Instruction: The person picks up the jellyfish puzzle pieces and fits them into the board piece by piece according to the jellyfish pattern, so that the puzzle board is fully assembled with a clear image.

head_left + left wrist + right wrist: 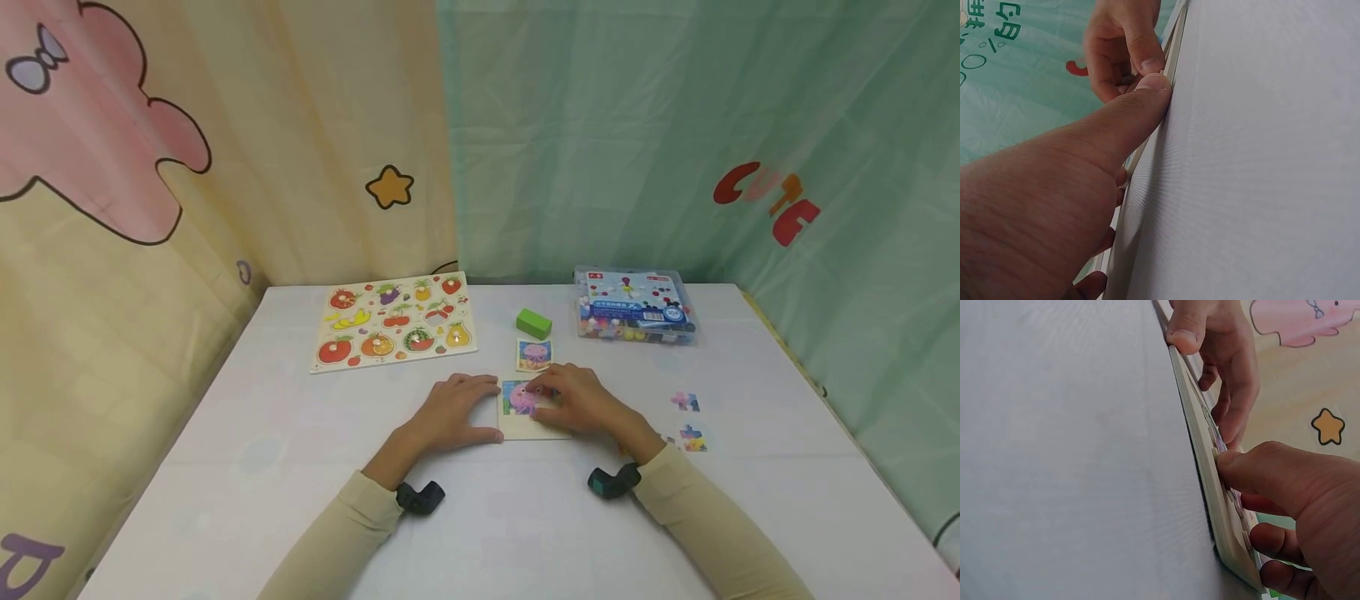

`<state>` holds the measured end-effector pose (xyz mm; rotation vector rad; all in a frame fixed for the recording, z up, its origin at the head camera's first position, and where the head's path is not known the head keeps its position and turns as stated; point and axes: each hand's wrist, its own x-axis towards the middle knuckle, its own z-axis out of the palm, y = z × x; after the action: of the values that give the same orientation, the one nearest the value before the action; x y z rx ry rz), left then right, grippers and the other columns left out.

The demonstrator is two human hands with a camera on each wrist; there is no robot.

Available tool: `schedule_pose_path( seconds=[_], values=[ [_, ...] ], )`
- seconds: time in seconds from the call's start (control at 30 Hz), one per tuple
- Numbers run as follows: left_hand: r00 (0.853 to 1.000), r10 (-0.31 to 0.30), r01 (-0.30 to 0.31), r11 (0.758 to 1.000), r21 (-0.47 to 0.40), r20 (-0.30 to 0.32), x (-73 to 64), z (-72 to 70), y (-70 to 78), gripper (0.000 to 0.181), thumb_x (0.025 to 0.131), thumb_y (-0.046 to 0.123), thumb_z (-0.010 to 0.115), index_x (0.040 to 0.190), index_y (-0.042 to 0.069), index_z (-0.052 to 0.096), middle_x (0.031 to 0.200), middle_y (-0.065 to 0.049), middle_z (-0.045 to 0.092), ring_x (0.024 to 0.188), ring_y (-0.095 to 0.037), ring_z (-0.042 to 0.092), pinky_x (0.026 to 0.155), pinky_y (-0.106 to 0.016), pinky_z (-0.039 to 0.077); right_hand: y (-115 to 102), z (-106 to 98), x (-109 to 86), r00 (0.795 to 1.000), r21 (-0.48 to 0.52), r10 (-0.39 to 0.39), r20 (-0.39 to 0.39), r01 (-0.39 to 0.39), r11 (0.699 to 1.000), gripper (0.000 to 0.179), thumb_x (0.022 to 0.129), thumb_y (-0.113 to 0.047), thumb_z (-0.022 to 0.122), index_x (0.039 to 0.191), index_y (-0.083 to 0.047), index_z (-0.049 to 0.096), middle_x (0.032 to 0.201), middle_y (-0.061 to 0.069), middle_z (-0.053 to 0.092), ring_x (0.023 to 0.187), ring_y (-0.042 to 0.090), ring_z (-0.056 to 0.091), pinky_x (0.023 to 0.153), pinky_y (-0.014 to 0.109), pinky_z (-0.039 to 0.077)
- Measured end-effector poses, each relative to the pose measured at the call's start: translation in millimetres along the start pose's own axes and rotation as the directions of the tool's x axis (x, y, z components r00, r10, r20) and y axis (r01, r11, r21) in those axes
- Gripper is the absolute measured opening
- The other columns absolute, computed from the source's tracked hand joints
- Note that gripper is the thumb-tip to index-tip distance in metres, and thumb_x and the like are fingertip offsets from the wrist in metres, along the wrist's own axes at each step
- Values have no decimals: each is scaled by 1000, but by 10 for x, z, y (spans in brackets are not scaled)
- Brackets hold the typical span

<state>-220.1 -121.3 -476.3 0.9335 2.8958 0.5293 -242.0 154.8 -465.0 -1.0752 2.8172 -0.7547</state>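
1. In the head view, the puzzle board [525, 429] lay flat on the white surface [495, 517], between the two hands, with joined picture pieces [517, 400] on its far left part; the right hand hid some of its right side.
2. The left hand [453, 412] touched the board's left edge, its grip uncurled, fingers reaching along that side. The left wrist view added its thumb against the near edge, which the head view left less clear.
3. The right hand [573, 400] bent over the pieces, thumb and fingertips down among them. Whether its grip pinched a piece, neither the head view nor the wrist views could tell.
4. Only the right wrist view showed well the board's pale thickness and the pieces standing slightly proud of it, the right thumb touching one piece's edge.
5. Only the head view gave the whole layout: a small picture card [534, 356] just beyond the board, a green block [534, 323] behind it, a fruit board [393, 321] far left, a bead box [635, 304] far right, and loose pieces [693, 438] to the right.
6. Only the left wrist view showed green characters [991, 22] on the curtain.
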Motion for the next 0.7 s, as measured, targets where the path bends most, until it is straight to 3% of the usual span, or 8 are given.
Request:
schedule_pose_path(
  seconds=[0.33,0.5,0.7],
  values=[
    [1000,14,-14,1000,-13,-8,-9,2,-7,77,86,66,69,145,20,55,154,4,46,137,-23,41,104,-48,37,50,-104,-38,998,41,55,34,-56,998,38,91,-29,76,127,-19,67,107,-7,62,103,15,55,95,58,25],
    [1000,17,-18,1000,-20,-13,-16,-5,-6,77,86,65,69,145,19,55,154,4,46,137,-24,41,104,-49,37,232,-245,-196,996,27,78,34,-79,997,38,93,-30,75,128,-18,68,107,-8,62,104,16,57,91,55,31],
    [1000,10,-10,1000,-18,-4,-17,-25,-2,77,86,65,69,146,19,54,154,3,46,138,-25,40,105,-49,36,521,-502,-582,990,52,139,1,-139,989,38,94,-21,75,129,-10,67,113,1,63,107,23,58,92,51,46]
  ],
)
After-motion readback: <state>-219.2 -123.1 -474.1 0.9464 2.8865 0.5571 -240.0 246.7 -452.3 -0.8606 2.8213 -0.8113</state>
